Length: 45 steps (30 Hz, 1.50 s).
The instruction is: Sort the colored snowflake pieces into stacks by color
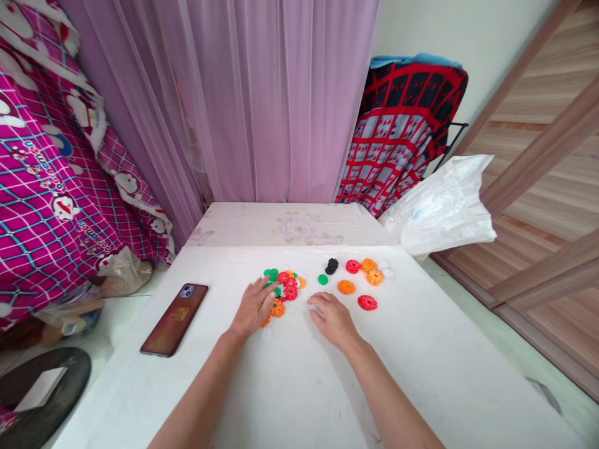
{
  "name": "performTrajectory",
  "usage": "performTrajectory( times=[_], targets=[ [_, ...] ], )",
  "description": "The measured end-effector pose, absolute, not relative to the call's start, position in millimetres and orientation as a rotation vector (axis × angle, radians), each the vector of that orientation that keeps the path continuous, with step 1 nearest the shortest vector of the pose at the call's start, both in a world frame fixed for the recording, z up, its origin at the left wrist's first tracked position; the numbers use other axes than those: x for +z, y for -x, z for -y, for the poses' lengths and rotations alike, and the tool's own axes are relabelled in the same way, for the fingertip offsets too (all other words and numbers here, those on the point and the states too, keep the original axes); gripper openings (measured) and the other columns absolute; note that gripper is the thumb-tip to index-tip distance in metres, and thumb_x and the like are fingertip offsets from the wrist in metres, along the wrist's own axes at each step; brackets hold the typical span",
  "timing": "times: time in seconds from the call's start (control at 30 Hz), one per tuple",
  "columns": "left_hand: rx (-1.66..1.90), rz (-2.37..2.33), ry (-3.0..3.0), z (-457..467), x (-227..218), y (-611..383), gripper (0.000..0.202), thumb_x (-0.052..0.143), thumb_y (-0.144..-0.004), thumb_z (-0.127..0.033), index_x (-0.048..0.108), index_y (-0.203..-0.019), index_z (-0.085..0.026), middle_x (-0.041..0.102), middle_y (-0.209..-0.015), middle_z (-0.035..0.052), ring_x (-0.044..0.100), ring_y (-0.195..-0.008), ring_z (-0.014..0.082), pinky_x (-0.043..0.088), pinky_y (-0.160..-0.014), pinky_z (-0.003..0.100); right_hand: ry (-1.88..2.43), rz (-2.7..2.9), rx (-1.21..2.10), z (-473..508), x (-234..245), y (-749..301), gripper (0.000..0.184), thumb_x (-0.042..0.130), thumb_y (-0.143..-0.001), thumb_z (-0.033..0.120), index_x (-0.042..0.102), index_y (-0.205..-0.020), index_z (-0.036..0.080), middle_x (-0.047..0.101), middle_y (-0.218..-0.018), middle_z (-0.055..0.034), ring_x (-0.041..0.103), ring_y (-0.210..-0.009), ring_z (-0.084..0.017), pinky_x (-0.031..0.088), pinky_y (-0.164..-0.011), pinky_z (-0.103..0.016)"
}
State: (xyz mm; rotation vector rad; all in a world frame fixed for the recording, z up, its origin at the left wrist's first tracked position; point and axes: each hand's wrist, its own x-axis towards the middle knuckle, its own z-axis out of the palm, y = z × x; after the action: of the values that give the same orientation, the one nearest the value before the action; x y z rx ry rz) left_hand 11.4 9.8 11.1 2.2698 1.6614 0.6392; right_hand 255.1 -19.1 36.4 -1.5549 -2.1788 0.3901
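Firstly, your left hand (256,305): palm down, fingers spread wide, laid at the left edge of a pile of flower-shaped discs (290,292). Whether the fingertips pressed on any one disc could not be told. Your right hand (333,317): to the right of the pile, near the tabletop (290,393), fingers loosely bent, thumb a narrow gap from the forefinger; what lay under the palm was hidden from you.

The pile: red, green, orange and white pieces, overlapping, between your two hands and partly behind the left one. On its near side, one orange disc (277,308) lay just beside your left thumb.

Loose pieces, beyond your right hand and to its right: one small green disc (322,279); black discs (332,266), overlapping, just past the green; one red disc (352,266); two orange discs (375,277), overlapping; white discs (386,269), to the right of these; a single orange piece (346,287); a second red piece (367,302), the nearest to you of this group.

Also on the tabletop, well apart from your left hand: one reddish-brown phone (175,319), back upward.

Surroundings: a white plastic bag (440,209) at the far right corner; a purple curtain (266,93) behind; a pink patterned blanket (51,165) to your left; wooden doors (543,206) to your right.
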Motion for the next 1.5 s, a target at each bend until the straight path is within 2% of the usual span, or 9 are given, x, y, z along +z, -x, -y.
performTrajectory(
  times=[0.2,0.37,0.57,0.73,0.93,1.1,1.2,1.37,1.5],
  targets=[
    [1.011,-1.873,-2.045,16.4,-7.2,17.8,0.041,0.037,-0.093,-0.042,0.061,-0.122,-0.027,0.057,-0.134,0.0064,0.047,-0.129,0.0262,0.034,-0.107,0.053,1.723,2.234,0.319,-1.2,48.9,-238.1,0.028,0.050,-0.084,0.018,0.067,-0.106,0.023,0.065,-0.110,-0.0047,0.055,-0.104,-0.020,0.041,-0.092,-0.030],
    [1.073,-1.901,-1.967,22.3,-5.9,18.3,0.041,0.037,-0.092,-0.042,0.064,-0.116,-0.025,0.062,-0.128,0.0068,0.052,-0.124,0.0260,0.037,-0.106,0.051,1.707,2.292,0.234,-26.4,41.5,-218.7,0.035,0.049,-0.086,0.019,0.063,-0.117,0.026,0.061,-0.117,-0.0049,0.052,-0.106,-0.020,0.040,-0.093,-0.030],
    [1.113,-1.844,-1.935,20.6,-3.9,19.0,0.039,0.037,-0.091,-0.043,0.065,-0.112,-0.025,0.064,-0.124,0.0069,0.056,-0.119,0.0234,0.036,-0.107,0.050,1.542,2.332,0.223,-9.3,25.1,-207.6,0.039,0.046,-0.085,0.013,0.067,-0.113,0.029,0.059,-0.121,-0.0028,0.052,-0.107,-0.019,0.042,-0.093,-0.031],
    [1.132,-1.828,-1.932,21.0,-5.0,18.5,0.036,0.040,-0.090,-0.041,0.066,-0.109,-0.025,0.065,-0.123,0.0069,0.058,-0.117,0.0235,0.035,-0.107,0.051,1.611,2.248,0.265,-5.4,35.0,-221.7,0.041,0.044,-0.079,0.006,0.070,-0.103,0.028,0.064,-0.114,-0.0008,0.055,-0.104,-0.018,0.043,-0.092,-0.029],
    [1.174,-1.816,-1.913,21.0,-3.9,18.7,0.033,0.042,-0.089,-0.038,0.066,-0.109,-0.026,0.066,-0.122,0.0058,0.060,-0.115,0.0225,0.037,-0.107,0.050,1.710,2.345,0.310,-40.2,50.0,-230.8,0.048,0.050,-0.075,0.008,0.059,-0.119,0.024,0.059,-0.127,-0.0032,0.052,-0.112,-0.020,0.038,-0.096,-0.030],
    [1.160,-1.818,-1.901,20.8,-5.2,18.9,0.034,0.042,-0.089,-0.037,0.065,-0.111,-0.026,0.064,-0.124,0.0061,0.059,-0.115,0.0231,0.036,-0.107,0.051,1.751,2.439,0.446,-53.5,55.1,-226.5,0.048,0.052,-0.075,0.012,0.055,-0.120,0.025,0.064,-0.112,-0.0046,0.054,-0.106,-0.019,0.039,-0.087,-0.028],
    [1.149,-1.823,-1.899,20.5,-5.5,18.9,0.034,0.042,-0.088,-0.037,0.065,-0.111,-0.026,0.064,-0.125,0.0062,0.058,-0.116,0.0233,0.035,-0.108,0.052,1.761,2.391,0.444,-51.9,54.9,-225.0,0.045,0.056,-0.074,0.016,0.054,-0.118,0.024,0.062,-0.112,-0.0052,0.053,-0.106,-0.019,0.038,-0.087,-0.029],
    [1.136,-1.825,-1.906,20.6,-5.2,19.8,0.034,0.042,-0.088,-0.038,0.065,-0.110,-0.025,0.064,-0.125,0.0060,0.058,-0.117,0.0229,0.035,-0.108,0.051,1.806,2.249,0.421,-45.1,50.2,-231.7,0.056,0.060,-0.070,0.016,0.048,-0.125,0.020,0.060,-0.111,-0.0069,0.054,-0.105,-0.019,0.038,-0.089,-0.028],
    [1.140,-1.832,-1.915,20.1,-7.8,21.0,0.033,0.043,-0.088,-0.038,0.065,-0.109,-0.026,0.064,-0.124,0.0054,0.059,-0.115,0.0227,0.035,-0.108,0.050,1.921,2.054,0.362,-41.3,52.9,-265.2,0.058,0.060,-0.071,0.017,0.046,-0.127,0.022,0.060,-0.112,-0.0055,0.056,-0.104,-0.019,0.040,-0.088,-0.029]
  ],
)
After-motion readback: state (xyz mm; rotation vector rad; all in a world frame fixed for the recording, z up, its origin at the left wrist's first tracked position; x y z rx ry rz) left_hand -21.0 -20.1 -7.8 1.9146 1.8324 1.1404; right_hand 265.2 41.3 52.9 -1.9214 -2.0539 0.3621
